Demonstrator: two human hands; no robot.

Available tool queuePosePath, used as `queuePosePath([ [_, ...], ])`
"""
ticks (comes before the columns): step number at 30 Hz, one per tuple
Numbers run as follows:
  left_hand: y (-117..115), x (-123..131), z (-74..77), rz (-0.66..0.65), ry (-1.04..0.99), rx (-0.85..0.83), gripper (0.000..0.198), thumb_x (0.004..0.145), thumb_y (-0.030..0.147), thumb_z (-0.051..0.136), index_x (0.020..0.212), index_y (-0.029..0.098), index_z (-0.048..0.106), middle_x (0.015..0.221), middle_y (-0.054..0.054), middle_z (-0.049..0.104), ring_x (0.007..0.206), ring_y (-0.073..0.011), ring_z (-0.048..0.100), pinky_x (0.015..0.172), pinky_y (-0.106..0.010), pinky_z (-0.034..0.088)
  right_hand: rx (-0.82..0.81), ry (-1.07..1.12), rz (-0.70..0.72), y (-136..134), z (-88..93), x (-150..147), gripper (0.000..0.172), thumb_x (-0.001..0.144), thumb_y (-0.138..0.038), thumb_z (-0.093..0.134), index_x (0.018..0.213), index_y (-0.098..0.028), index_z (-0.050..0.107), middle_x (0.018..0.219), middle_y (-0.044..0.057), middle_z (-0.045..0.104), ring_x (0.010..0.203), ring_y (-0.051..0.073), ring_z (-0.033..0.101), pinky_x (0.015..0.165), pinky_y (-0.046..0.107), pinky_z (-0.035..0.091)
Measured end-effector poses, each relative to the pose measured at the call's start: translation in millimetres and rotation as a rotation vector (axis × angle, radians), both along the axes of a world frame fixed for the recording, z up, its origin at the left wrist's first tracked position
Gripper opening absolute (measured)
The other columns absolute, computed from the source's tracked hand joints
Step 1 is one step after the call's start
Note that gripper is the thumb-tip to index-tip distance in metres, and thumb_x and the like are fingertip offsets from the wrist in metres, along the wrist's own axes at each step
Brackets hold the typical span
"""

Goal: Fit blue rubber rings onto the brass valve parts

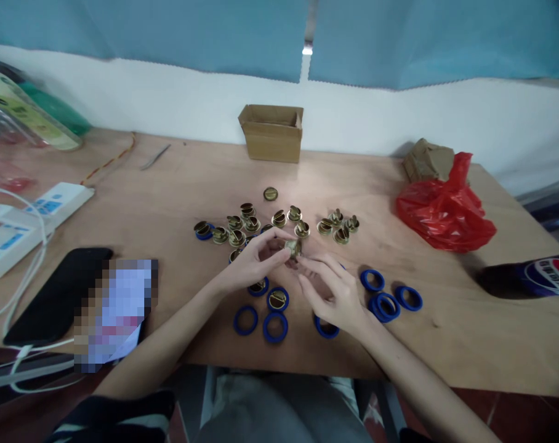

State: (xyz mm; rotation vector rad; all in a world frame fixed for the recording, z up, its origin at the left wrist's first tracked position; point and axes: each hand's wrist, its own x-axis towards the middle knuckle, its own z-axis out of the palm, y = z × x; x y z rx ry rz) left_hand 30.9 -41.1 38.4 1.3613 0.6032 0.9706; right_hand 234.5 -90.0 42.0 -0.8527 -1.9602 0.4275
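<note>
Brass piece (294,247) is pinched by the left hand (254,259), right hand (337,292) at it, grip unclear; work appears partway, ringed pieces (278,299) lying before the hands, ringless pieces (341,235) beyond, loose rings (276,338) bodyward.

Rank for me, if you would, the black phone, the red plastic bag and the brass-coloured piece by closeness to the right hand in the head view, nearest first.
1. Brass-coloured piece: between the left hand and the right hand.
2. Red plastic bag: to the right, farther back.
3. Black phone: far over on the left.
</note>
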Motion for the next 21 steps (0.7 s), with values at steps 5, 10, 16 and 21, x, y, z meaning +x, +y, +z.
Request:
queuePosePath([
  [5, 1.2, -1.4, -1.9, 0.018, -0.042, 0.025, 0.019, 0.097, 0.028, 0.069, 0.114, 0.021, 0.064, 0.100, -0.003, 0.071, 0.088, -0.0125, 0.068, 0.079, -0.023, 0.055, -0.057, 0.037, -0.021, -1.9, -0.7, -2.9, 0.036, 0.095, -0.009, 0.060, 0.129, -0.021, 0.061, 0.104, 0.007, 0.065, 0.080, 0.016, 0.066, 0.075, 0.032, 0.059],
  [10, -0.1, -1.7, -3.3, 0.001, -0.032, 0.040, 0.023, 0.095, 0.026, 0.071, 0.117, 0.022, 0.063, 0.102, -0.003, 0.068, 0.088, -0.0115, 0.064, 0.079, -0.022, 0.051, -0.090, 0.052, -0.028, -1.5, -1.5, -3.6, 0.034, 0.094, -0.009, 0.059, 0.125, -0.023, 0.058, 0.090, 0.002, 0.061, 0.074, 0.015, 0.062, 0.071, 0.031, 0.056],
  [16, -1.0, -2.2, -2.1, -0.007, -0.006, 0.085, 0.025, 0.095, 0.025, 0.071, 0.118, 0.022, 0.062, 0.102, -0.004, 0.067, 0.091, -0.0129, 0.063, 0.080, -0.023, 0.048, -0.092, 0.087, -0.045, -1.4, -3.1, -3.2, 0.030, 0.093, -0.010, 0.059, 0.119, -0.024, 0.056, 0.088, 0.000, 0.060, 0.074, 0.015, 0.062, 0.069, 0.031, 0.054],
  [21, -1.0, -1.9, -0.8, -0.007, 0.002, 0.107, 0.025, 0.095, 0.025, 0.071, 0.119, 0.021, 0.062, 0.102, -0.004, 0.067, 0.088, -0.0128, 0.063, 0.078, -0.023, 0.047, -0.079, 0.085, -0.034, 0.1, -2.6, -3.6, 0.028, 0.094, -0.010, 0.059, 0.118, -0.024, 0.057, 0.087, 0.000, 0.060, 0.073, 0.015, 0.062, 0.067, 0.030, 0.055],
])
